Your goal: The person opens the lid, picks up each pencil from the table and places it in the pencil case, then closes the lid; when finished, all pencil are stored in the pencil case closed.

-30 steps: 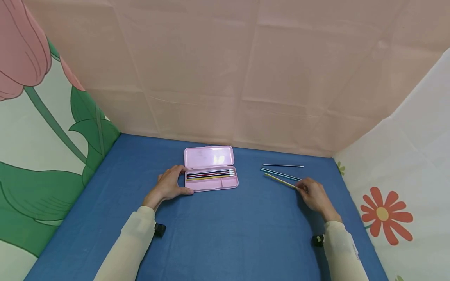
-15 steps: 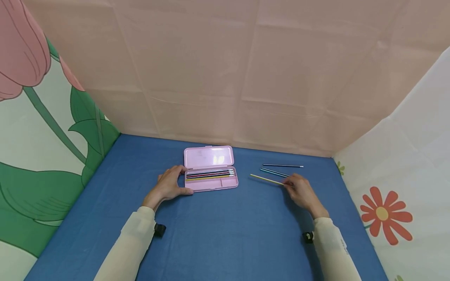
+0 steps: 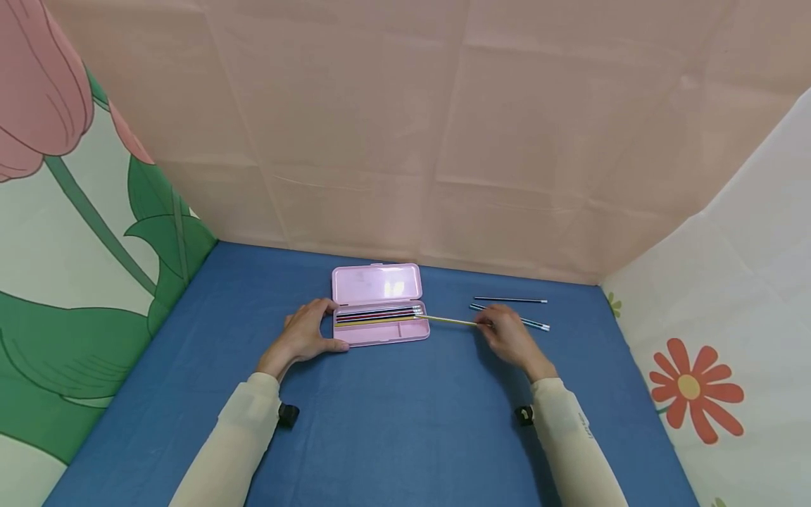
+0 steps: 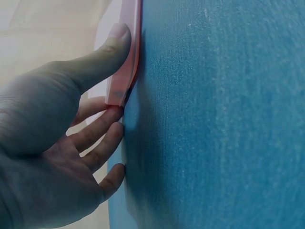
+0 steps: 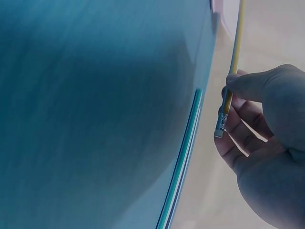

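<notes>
A pink pencil case (image 3: 380, 332) lies open on the blue table, its lid (image 3: 376, 283) tilted back and several pencils (image 3: 377, 315) in its long compartment. My left hand (image 3: 306, 331) holds the case by its left end; the left wrist view has the thumb (image 4: 102, 62) along the near side and fingers reaching round the end. Between thumb and fingers, my right hand (image 3: 509, 339) pinches a yellow pencil (image 3: 450, 320) near its eraser end. The pencil points left, its far tip over the right end of the case. In the right wrist view the eraser end (image 5: 219, 128) shows below the fingers.
Beyond the right hand, blue-green pencils (image 3: 535, 324) lie side by side, partly hidden by it. Farther back is a dark pencil (image 3: 510, 299). A beige cloth wall (image 3: 418, 141) closes the back, with printed panels at both sides.
My right hand has lifted the yellow pencil away from the other pencils and carried it left to the case. The left hand and the case have stayed put.
</notes>
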`<act>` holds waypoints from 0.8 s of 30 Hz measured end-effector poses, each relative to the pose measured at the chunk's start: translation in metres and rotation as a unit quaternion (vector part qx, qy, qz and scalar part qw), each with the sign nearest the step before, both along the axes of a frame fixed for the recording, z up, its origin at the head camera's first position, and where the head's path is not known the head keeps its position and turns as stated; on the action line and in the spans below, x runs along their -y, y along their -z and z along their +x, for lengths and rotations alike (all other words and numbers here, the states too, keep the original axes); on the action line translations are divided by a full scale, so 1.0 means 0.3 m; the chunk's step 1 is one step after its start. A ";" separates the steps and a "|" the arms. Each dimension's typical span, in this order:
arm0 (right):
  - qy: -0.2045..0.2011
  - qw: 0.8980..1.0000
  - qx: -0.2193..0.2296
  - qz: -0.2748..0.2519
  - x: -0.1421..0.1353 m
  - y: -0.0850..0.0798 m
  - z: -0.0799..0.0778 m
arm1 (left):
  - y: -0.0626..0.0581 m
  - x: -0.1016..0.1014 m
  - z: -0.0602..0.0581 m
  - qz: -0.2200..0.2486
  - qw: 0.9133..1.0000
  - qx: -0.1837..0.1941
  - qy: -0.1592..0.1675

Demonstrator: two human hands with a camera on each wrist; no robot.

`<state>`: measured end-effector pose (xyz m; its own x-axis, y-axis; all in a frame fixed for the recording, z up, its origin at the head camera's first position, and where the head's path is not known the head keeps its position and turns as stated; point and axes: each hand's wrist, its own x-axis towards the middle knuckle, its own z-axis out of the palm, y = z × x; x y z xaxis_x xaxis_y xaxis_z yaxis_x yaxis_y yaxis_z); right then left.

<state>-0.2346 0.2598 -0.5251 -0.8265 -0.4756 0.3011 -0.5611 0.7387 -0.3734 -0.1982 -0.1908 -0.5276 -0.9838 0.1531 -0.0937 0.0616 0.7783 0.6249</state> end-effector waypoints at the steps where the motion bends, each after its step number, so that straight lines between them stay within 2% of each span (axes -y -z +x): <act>1: -0.004 1.000 -0.003 0.001 0.014 -0.001 -0.003 | 0.001 0.000 0.000 0.000 1.000 0.000 0.001; 9: -0.022 1.000 0.011 -0.002 0.131 -0.014 -0.033 | 0.004 0.002 -0.002 0.001 1.000 -0.002 0.001; 17: -0.024 0.998 0.056 0.011 0.249 -0.033 -0.060 | 0.002 0.002 -0.001 0.003 1.000 -0.003 0.001; 24: -0.042 0.997 0.061 0.016 0.332 -0.028 -0.078 | 0.000 0.002 0.001 0.003 1.000 -0.004 0.001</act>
